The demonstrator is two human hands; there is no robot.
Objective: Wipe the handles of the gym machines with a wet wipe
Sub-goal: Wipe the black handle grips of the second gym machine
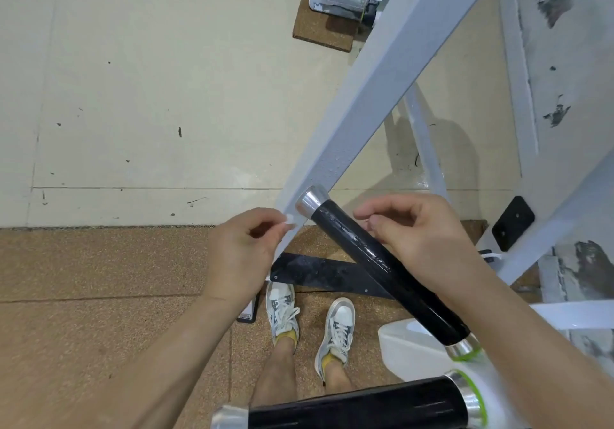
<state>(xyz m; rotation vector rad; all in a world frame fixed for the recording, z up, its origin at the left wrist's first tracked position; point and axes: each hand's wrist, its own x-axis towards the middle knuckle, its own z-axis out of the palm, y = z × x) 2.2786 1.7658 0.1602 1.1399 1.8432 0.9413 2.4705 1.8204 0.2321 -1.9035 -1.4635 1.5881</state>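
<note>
At the far left lies pale floor, giving way nearer the person to a brown speckled mat; nothing of the task is there. Next comes the left hand, its fingers narrowed to a pinch, thumb against forefinger, on a small white scrap that I take for the wet wipe; the scrap shows just past the fingertips, against the lower end of a slanted white frame beam.

Just to the right of the wet wipe is the upper handle, a black glossy grip with a chrome cap at its far end; its long axis runs from that cap, up and left, down and right toward the person. The cap end is the part nearest the wipe, near but apart from it; so the left hand is the one placed to wipe, and my judgement is that the stroke should start at the cap and follow the grip down its length.

Further right, the right hand sits over the grip's middle, fingers curled with the thumb close under the forefinger; whether they pinch anything, or touch the handle, I cannot tell.

Below, two white shoes stand on the mat; at the bottom edge a second black handle lies nearly crosswise, well apart from both hands.
</note>
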